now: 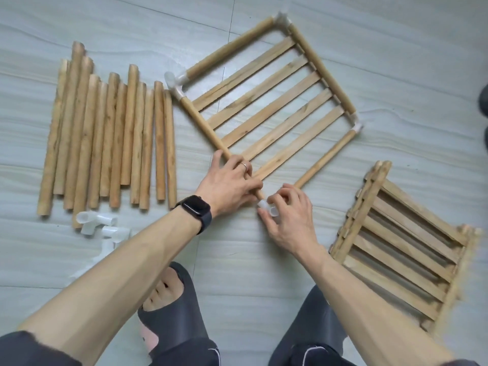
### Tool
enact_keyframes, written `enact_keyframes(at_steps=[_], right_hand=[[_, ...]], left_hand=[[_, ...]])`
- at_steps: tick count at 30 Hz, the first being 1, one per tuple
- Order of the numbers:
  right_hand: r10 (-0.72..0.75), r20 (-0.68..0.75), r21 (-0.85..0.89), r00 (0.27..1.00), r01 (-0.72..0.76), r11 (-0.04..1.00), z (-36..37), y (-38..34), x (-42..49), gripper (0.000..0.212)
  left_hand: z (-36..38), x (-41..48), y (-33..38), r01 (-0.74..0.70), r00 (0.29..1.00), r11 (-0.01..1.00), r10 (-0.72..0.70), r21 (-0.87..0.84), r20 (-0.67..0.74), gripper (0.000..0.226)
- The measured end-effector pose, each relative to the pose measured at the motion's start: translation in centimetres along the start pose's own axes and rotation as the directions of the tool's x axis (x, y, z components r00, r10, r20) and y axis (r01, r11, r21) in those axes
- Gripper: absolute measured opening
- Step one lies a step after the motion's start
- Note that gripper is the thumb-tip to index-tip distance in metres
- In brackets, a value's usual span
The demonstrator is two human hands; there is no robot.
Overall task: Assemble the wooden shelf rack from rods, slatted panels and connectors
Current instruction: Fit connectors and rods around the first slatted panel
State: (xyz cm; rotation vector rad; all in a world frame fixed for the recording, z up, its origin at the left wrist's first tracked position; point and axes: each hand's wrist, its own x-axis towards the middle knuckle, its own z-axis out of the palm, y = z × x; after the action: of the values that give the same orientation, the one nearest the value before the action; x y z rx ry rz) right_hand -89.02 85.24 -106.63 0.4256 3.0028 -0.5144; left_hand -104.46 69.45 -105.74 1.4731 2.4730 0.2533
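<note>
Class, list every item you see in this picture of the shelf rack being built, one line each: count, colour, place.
loose rods: about twelve, light wood, side by side on the floor, left.
framed panel: one, light wood, five slats, centre, four rods around it.
fitted connectors: three, translucent white, on the frame's corners.
loose connectors: several, translucent white, lower left.
spare panels: stacked, count unclear, light wood, right.
watch: one, black, left wrist.
slipper: one, dark grey, bottom centre.
left hand: one, grips the frame's near rod.
right hand: one, pinches a fourth connector at that rod's end.
</note>
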Motion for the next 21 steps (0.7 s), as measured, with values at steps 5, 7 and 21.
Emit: enact_keyframes(at_steps=[5, 7, 21], right_hand=[[-0.032, -0.108, 0.154, 0.994, 0.049, 0.987, 0.9, 1.0, -0.4, 0.026], [-0.036, -0.107, 0.163, 0.994, 0.054, 0.985, 0.8, 1.5, -0.6, 0.029], [-0.043, -0.03, -0.041, 0.999, 0.041, 0.998, 0.2, 6.4, -1.8, 0.069]], left_hand=[[1.0, 1.3, 1.3, -0.005, 0.998, 1.0, 0.007, 0.02, -0.058, 0.032], [1.6, 1.4, 1.6, -0.082, 0.992, 0.997, 0.08, -0.015, -0.1, 0.029], [5.2, 2.1, 4.1, -0.139, 0.937, 0.99, 0.123, -0.027, -0.327, 0.022]])
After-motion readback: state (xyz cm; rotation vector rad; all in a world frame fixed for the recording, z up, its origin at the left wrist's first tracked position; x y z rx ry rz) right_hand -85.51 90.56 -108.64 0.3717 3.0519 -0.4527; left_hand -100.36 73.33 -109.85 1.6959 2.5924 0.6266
